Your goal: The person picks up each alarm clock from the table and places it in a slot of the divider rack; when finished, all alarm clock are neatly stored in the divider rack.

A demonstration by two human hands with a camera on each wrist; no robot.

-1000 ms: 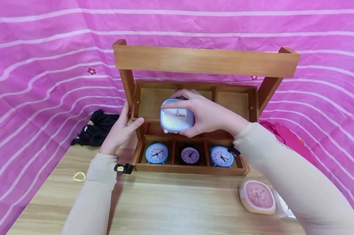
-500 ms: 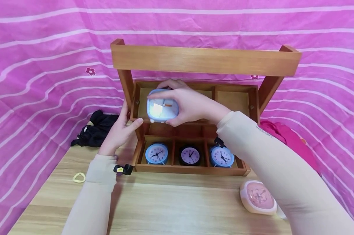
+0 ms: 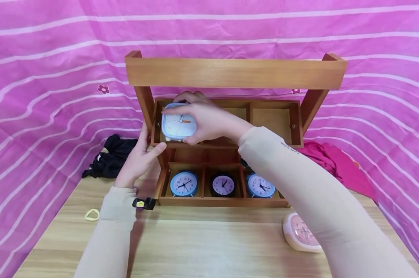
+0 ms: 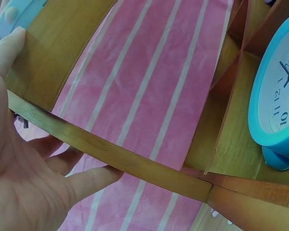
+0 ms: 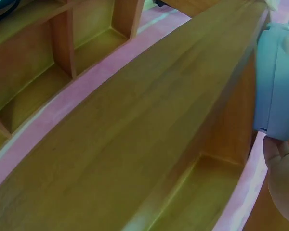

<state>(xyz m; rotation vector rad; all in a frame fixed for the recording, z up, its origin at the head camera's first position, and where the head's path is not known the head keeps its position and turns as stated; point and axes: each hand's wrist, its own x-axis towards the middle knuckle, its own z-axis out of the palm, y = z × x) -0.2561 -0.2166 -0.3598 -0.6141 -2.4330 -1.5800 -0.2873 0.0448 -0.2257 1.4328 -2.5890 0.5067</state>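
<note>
My right hand point(image 3: 202, 121) grips a pale blue square clock point(image 3: 178, 124) and holds it at the left compartment of the upper tier of a wooden organizer point(image 3: 235, 73). The clock's side point(image 5: 274, 82) shows at the right edge of the right wrist view. My left hand point(image 3: 140, 154) holds the organizer's left side support, thumb on the front, fingers behind; the left wrist view shows its fingers point(image 4: 82, 180) under a wooden bar point(image 4: 115, 156). The lower tier holds a blue round clock point(image 3: 183, 184), a black round clock point(image 3: 223, 185) and another blue round clock point(image 3: 261, 185).
A pink square clock point(image 3: 299, 233) lies on the wooden table point(image 3: 202, 247) at the right front. A black cloth point(image 3: 110, 156) lies left of the organizer, a pink cloth point(image 3: 334, 164) to its right. A small yellow ring point(image 3: 92, 214) sits at the left. Pink striped fabric surrounds the table.
My right hand has carried the pale blue clock up and to the left, from in front of the middle to the upper tier's left compartment. The left hand has stayed on the side support.
</note>
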